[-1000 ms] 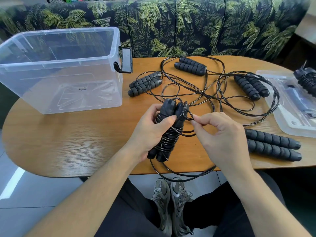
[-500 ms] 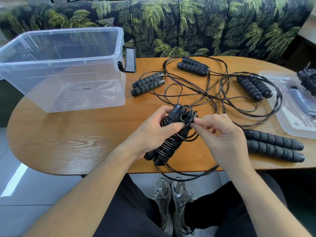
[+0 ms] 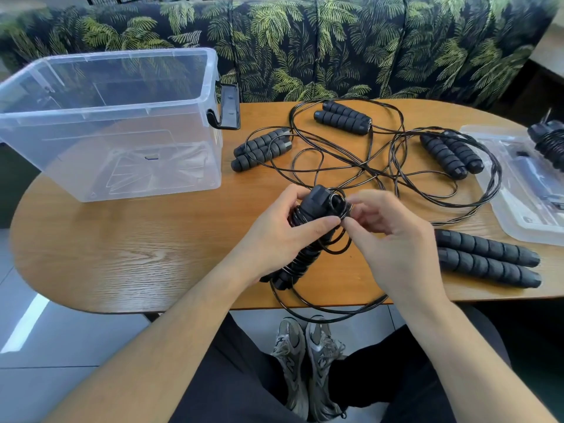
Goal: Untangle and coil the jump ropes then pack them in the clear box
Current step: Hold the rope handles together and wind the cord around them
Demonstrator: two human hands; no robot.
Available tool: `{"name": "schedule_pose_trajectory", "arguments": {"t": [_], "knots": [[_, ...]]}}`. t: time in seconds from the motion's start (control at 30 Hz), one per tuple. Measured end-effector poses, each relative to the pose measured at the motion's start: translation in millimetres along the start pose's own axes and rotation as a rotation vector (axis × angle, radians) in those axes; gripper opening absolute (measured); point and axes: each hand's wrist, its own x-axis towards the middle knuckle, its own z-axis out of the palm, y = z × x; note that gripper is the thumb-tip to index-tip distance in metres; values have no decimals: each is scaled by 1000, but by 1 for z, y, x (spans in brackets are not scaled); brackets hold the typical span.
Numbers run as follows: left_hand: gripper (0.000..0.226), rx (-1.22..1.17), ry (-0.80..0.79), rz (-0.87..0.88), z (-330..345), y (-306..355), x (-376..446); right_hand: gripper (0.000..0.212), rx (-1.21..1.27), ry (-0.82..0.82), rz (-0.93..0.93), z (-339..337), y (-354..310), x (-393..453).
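Observation:
My left hand (image 3: pixel 280 236) grips a pair of black foam jump-rope handles (image 3: pixel 300 254) with black cord wound round them, held over the table's front middle. My right hand (image 3: pixel 393 239) pinches the cord at the top of that bundle, close to my left thumb. A loop of the same cord (image 3: pixel 320 309) hangs below the table edge. Tangled black ropes (image 3: pixel 366 166) lie behind my hands with three handle pairs (image 3: pixel 261 149) (image 3: pixel 343 117) (image 3: pixel 450 155) among them. Another handle pair (image 3: pixel 485 257) lies at the right front. The clear box (image 3: pixel 122 87) stands at the back left, nothing inside.
The wooden oval table (image 3: pixel 122 254) has a clear lid (image 3: pixel 525 206) at its right edge, with one coiled black rope bundle (image 3: pixel 549 141) on it. The box's black latch (image 3: pixel 227 106) hangs open. A leaf-patterned sofa runs behind. My legs and shoes are below.
My right hand has moved in close to the left hand at the top of the bundle, drawing the cord loop tighter against the handles. The bundle sits a little farther from me.

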Motion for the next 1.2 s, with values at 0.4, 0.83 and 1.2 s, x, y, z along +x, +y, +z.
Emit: {"name": "schedule_pose_trajectory", "arguments": {"t": [0.4, 0.83, 1.2], "knots": [[45, 296, 94, 17, -1, 1, 9, 25, 178, -228, 267, 3, 2, 14], [61, 834, 210, 91, -4, 15, 36, 11, 899, 22, 585, 5, 9, 28], [45, 446, 194, 1, 12, 29, 79, 22, 634, 43, 747, -13, 17, 33]]}}
